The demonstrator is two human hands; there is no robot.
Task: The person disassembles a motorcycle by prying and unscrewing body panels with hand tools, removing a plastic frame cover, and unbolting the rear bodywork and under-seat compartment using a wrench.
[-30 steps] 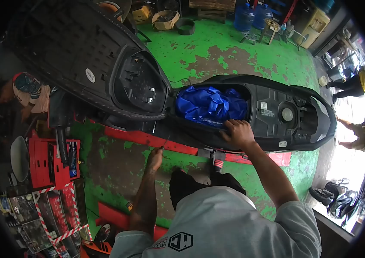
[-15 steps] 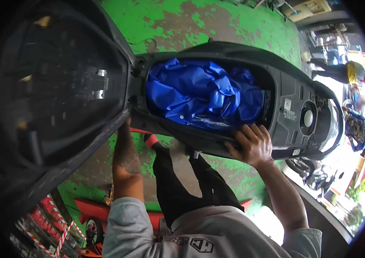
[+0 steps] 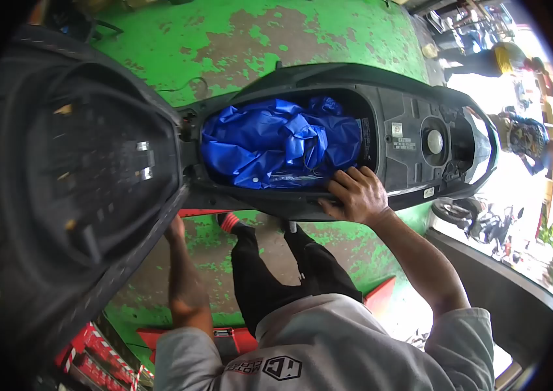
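Observation:
A scooter body (image 3: 402, 117) lies across the view with its storage compartment uncovered. Crumpled blue plastic sheeting (image 3: 257, 140) fills the compartment. My right hand (image 3: 358, 194) grips the compartment's near rim, fingers bent over the edge and thumb outside, close to the sheeting's right end. The raised seat (image 3: 104, 163), its underside showing, stands at the left. My left hand (image 3: 175, 228) is low beside the seat's lower right edge; its fingers are mostly hidden behind the seat, and whatever it holds cannot be seen.
Green floor with worn patches (image 3: 250, 39) surrounds the scooter. A round fuel cap (image 3: 434, 141) sits right of the compartment. Two people (image 3: 485, 60) are at the upper right, near a parked motorcycle (image 3: 478, 218). Red-and-white striped racks (image 3: 104, 355) stand at lower left.
The view has swung, bringing the raised seat closer at left. My left hand, earlier holding a thin tool in sight, is now partly behind the seat. My right hand stays on the rim.

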